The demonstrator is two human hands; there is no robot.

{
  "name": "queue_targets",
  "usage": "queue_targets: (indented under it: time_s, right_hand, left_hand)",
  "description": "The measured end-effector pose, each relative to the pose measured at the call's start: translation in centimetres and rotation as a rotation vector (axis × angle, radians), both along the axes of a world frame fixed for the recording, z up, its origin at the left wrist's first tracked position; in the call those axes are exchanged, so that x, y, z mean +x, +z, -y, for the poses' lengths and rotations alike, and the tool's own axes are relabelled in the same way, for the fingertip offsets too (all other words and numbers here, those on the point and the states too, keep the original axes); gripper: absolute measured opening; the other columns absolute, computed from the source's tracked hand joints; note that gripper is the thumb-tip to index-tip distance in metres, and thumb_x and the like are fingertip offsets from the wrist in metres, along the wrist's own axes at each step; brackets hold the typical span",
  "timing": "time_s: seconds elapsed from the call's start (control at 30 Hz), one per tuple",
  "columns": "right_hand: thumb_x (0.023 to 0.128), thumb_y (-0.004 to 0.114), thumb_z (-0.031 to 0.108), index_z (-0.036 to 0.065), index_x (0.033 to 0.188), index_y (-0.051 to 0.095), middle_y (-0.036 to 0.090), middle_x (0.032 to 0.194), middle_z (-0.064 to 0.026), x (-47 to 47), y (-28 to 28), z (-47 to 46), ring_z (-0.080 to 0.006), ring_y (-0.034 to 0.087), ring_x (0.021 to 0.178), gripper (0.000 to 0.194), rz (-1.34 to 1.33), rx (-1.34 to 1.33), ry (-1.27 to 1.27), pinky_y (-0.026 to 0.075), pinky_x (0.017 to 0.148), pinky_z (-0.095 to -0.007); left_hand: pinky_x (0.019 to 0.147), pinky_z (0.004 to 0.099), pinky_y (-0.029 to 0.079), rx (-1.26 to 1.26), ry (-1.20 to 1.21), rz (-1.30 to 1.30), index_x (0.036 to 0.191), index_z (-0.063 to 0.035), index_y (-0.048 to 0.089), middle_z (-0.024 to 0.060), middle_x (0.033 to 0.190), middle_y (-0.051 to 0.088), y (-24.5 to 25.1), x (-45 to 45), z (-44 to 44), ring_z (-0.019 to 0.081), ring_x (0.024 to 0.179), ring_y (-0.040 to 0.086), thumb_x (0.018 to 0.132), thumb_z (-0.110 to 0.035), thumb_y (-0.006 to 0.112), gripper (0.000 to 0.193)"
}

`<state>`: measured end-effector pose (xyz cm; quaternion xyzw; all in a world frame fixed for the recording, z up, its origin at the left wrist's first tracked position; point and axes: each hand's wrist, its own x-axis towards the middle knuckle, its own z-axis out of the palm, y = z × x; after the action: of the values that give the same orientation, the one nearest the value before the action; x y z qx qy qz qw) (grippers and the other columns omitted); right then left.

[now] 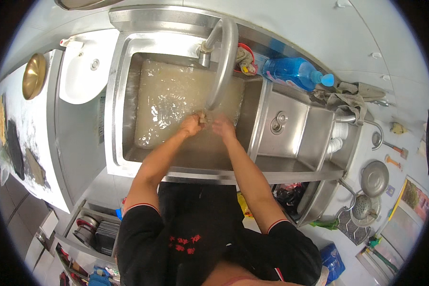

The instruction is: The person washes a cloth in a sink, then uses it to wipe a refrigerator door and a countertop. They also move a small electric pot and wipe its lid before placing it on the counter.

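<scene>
My left hand (pixel 192 125) is closed around a small beige piece (pixel 202 116), possibly food or cloth, just under the mouth of the curved steel faucet (pixel 228 60). To its right, my right hand (pixel 224 128) is blurred, its fingers loosely apart, and I see nothing held in it. Both hands are over the near part of a deep stainless steel sink (pixel 129 107). Cloudy, rippling water (pixel 175 89) fills much of the basin and hides its bottom. Running water below the spout blurs the space between my hands.
A smaller steel basin (pixel 289 125) adjoins on the right, with stacked white dishes (pixel 335 144) beyond it. Behind stand a blue liquid bottle (pixel 289 73) and a red container (pixel 246 48) holding a scrubber. Grey cloths (pixel 354 100) hang nearby. A white washbasin (pixel 80 75) is left.
</scene>
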<state>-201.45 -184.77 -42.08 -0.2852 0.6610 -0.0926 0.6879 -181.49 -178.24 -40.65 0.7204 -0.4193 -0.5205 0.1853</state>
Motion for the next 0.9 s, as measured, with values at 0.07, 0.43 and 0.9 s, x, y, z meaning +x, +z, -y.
queue_targets:
  time_s: [0.07, 0.43, 0.9]
  right_hand:
    - [0.111, 0.054, 0.034, 0.008, 0.155, 0.051, 0.065, 0.141, -0.0141, -0.9, -1.1, -0.7, -0.0287, 0.068, 0.118, 0.052, -0.016, -0.032, 0.019, 0.058, 0.097, -0.0465]
    - [0.105, 0.064, 0.036, 0.011, 0.160, 0.047, 0.053, 0.157, -0.0111, -2.2, -5.1, -5.0, -0.0299, 0.057, 0.134, 0.063, 0.010, 0.075, -0.339, 0.046, 0.113, -0.0431]
    - [0.110, 0.050, 0.051, 0.012, 0.158, 0.048, 0.062, 0.146, -0.0089, 0.8, -5.6, -2.9, -0.0306, 0.062, 0.127, 0.061, 0.618, 0.128, -0.266, 0.050, 0.110, -0.0438]
  left_hand:
    - [0.102, 0.0526, 0.055, 0.277, -0.295, 0.332, 0.141, -0.0006, 0.061, 0.0281, 0.135, 0.067, -0.5, 0.3, 0.3, 0.0476, 0.119, 0.067, 0.104, -0.035, 0.059, 0.051]
    - [0.099, 0.0543, 0.050, -0.231, 0.015, 0.690, 0.105, -0.0046, 0.077, 0.0207, 0.123, 0.070, -5.2, -1.8, -0.6, 0.0445, 0.115, 0.065, 0.100, -0.021, 0.051, 0.031]
    - [0.085, 0.0432, 0.055, -0.263, 0.567, -0.194, 0.115, -0.0010, 0.074, 0.0209, 0.103, 0.077, -2.3, -10.6, -0.2, 0.0322, 0.095, 0.072, 0.096, -0.029, 0.071, 0.034]
